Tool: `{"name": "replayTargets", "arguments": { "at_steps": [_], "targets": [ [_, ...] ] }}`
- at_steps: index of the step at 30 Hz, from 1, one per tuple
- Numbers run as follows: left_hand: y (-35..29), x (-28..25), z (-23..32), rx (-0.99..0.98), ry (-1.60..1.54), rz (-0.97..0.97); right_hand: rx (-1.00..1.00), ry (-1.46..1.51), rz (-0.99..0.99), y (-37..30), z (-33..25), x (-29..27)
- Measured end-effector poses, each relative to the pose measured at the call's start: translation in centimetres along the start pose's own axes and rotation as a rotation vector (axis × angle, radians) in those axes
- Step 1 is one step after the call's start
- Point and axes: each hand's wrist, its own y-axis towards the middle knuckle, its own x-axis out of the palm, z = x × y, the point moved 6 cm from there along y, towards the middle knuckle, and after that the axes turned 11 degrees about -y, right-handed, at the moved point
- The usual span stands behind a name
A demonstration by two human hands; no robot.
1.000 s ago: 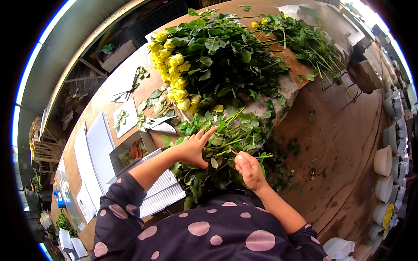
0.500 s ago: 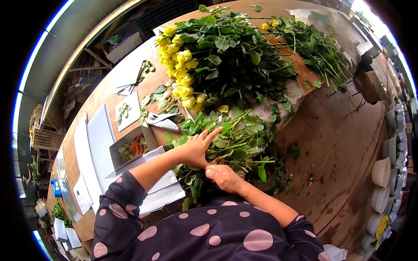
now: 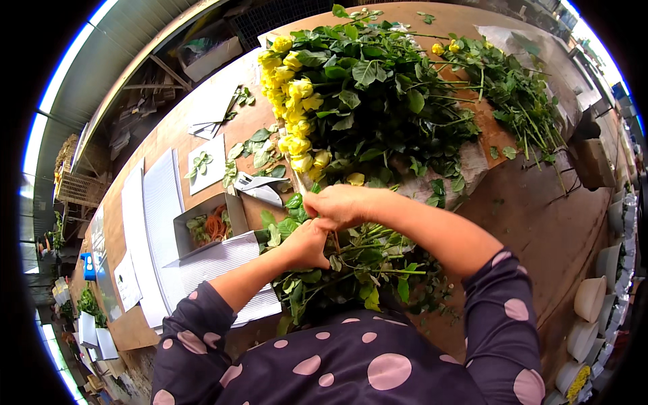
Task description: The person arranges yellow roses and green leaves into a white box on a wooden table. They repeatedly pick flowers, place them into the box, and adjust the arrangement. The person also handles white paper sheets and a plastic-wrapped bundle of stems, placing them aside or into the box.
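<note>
My two hands meet over a loose heap of leafy green stems (image 3: 374, 260) at the table's near edge, close to my body. My right hand (image 3: 343, 204) is closed in a pinch, reaching across above the left. Just below it, my left hand (image 3: 305, 244) has its fingers curled up against the right fingertips and its thumb pointing down. What the fingers hold is hidden. Beyond my hands lies a big pile of yellow roses (image 3: 297, 128), blooms to the left and stems to the right.
On the left lie a grey box (image 3: 196, 248) with orange rubber bands (image 3: 217, 226) and leaves, corrugated white sheets (image 3: 162, 189), and a grey-and-white hand tool (image 3: 262, 190). A smaller rose bunch (image 3: 520, 101) is at the far right. Pale tubs (image 3: 591, 299) line the right side.
My right hand has moved up and left, crossing above my left hand. My left hand's spread fingers have curled in, and it sits slightly lower. The view has shifted slightly.
</note>
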Motion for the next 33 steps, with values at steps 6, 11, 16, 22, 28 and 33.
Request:
{"name": "replayTargets", "arguments": {
  "at_steps": [6, 11, 16, 22, 28, 33],
  "targets": [
    [-0.7, -0.2, 0.7, -0.096, 0.094, 0.184, -0.426, -0.261, 0.127, 0.1, 3.1, 1.2],
    [-1.0, -0.7, 2.1, -0.221, 0.125, 0.146, -0.558, -0.283, 0.103, 1.1, 4.9, 1.3],
    [-1.9, -1.9, 3.2, -0.2, 0.102, 0.168, -0.659, -0.44, 0.242, 1.5, 7.3, 0.2],
    [-4.8, -5.2, 5.0, -0.244, -0.012, 0.256, -0.712, -0.571, 0.501, 1.6, 9.1, -1.9],
    [-9.4, -8.6, 4.5, -0.197, -0.165, 0.34, -0.598, -0.565, 0.61, 2.8, 12.1, -3.2],
    [-9.5, -10.4, 4.7, -0.25, -0.035, 0.34, -0.588, -0.591, 0.555, -2.3, 10.5, 4.0]
  ]
}}
